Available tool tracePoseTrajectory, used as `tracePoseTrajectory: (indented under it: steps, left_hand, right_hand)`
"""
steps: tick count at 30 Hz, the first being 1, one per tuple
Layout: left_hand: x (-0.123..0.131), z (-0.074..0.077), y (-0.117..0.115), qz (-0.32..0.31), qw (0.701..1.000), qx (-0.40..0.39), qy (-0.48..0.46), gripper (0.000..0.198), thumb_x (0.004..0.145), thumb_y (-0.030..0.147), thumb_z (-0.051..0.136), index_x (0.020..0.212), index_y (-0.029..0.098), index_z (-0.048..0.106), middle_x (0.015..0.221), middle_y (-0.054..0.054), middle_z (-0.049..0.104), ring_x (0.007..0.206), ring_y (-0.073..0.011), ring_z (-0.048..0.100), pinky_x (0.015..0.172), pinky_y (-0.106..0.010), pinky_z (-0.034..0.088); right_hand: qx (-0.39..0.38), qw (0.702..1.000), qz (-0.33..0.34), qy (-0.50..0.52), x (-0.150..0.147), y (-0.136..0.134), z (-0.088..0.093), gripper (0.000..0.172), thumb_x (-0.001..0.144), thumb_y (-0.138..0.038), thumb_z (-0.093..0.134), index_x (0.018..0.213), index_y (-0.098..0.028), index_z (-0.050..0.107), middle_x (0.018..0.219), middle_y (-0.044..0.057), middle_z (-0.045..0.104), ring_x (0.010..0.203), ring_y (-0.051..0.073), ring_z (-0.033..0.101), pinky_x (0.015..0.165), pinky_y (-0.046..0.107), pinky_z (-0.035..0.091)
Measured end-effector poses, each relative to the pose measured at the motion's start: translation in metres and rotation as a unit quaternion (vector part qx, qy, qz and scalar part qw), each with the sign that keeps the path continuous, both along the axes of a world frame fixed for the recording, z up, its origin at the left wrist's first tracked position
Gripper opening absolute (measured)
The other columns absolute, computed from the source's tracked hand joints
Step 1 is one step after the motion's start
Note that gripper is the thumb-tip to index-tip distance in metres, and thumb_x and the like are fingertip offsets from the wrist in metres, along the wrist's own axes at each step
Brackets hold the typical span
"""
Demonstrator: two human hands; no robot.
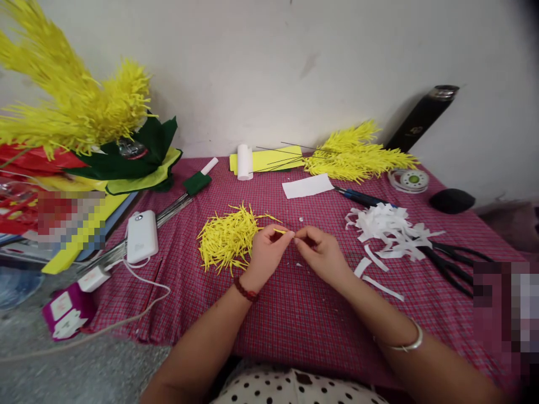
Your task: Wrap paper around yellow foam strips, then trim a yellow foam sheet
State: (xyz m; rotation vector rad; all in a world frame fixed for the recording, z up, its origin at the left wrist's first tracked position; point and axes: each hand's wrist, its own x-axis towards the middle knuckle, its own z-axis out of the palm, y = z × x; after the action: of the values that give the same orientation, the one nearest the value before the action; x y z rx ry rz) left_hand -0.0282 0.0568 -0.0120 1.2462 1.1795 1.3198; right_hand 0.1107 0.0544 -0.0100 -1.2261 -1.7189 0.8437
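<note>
My left hand (269, 249) and my right hand (322, 255) meet fingertip to fingertip over the middle of the table. Both are closed in a pinch at the end of a thin yellow strip (280, 230), which shows above my left thumb; its tip is hidden by the fingers. Just left of my left hand lies a loose heap of thin twisted yellow strips (227, 238). Tiny white scraps (298, 264) dot the cloth near my hands.
Right: white cut strips (385, 224), black-handled scissors (452, 258), pliers (357, 196), a tape roll (412, 180). Back: yellow fringed stems (353, 154), white paper (307, 186), a white roll (244, 162). Left: wires (174, 207), a white power bank (142, 237) with a cable, yellow plumes (84, 106).
</note>
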Motion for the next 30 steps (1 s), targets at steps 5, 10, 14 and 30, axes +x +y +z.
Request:
tracePoseTrajectory:
  steps: [5,10,14,30]
  left_hand:
    - [-0.001,-0.001,-0.001,0.003,0.999,0.024,0.035,0.013,0.073,0.028,0.067,0.071,0.018,0.059,0.068,0.001,0.058,0.065,-0.0118,0.051,0.063,-0.025,0.040]
    - [-0.001,-0.010,0.002,-0.050,0.998,-0.027,0.008,0.037,0.081,0.045,0.057,0.059,0.019,0.042,0.054,0.006,0.036,0.052,-0.0087,0.034,0.051,-0.024,0.030]
    - [0.000,-0.010,0.003,-0.047,0.998,-0.022,0.020,0.038,0.083,0.045,0.055,0.059,0.019,0.041,0.055,0.006,0.036,0.052,-0.0090,0.033,0.051,-0.024,0.028]
    - [0.002,-0.005,0.000,-0.026,1.000,-0.006,0.011,0.025,0.076,0.030,0.063,0.061,0.017,0.048,0.058,0.005,0.045,0.056,-0.0089,0.040,0.055,-0.023,0.033]
  right_hand:
    - [-0.024,0.999,0.013,0.034,-0.004,-0.001,0.000,0.020,0.083,-0.033,0.048,0.068,-0.021,0.054,0.055,-0.004,0.046,0.051,0.012,0.044,0.050,0.024,0.035]
    - [-0.030,0.998,0.022,0.053,-0.007,-0.002,0.000,0.015,0.080,-0.029,0.050,0.069,-0.021,0.055,0.057,-0.003,0.050,0.052,0.012,0.044,0.050,0.024,0.035]
    - [-0.041,0.997,0.022,0.066,-0.007,-0.001,-0.001,0.011,0.077,-0.028,0.052,0.069,-0.022,0.056,0.059,-0.003,0.052,0.054,0.012,0.045,0.052,0.025,0.036]
    - [-0.151,0.971,0.014,0.182,-0.007,0.002,-0.004,0.023,0.072,-0.038,0.064,0.064,-0.021,0.050,0.054,-0.006,0.046,0.050,0.010,0.040,0.048,0.024,0.034]
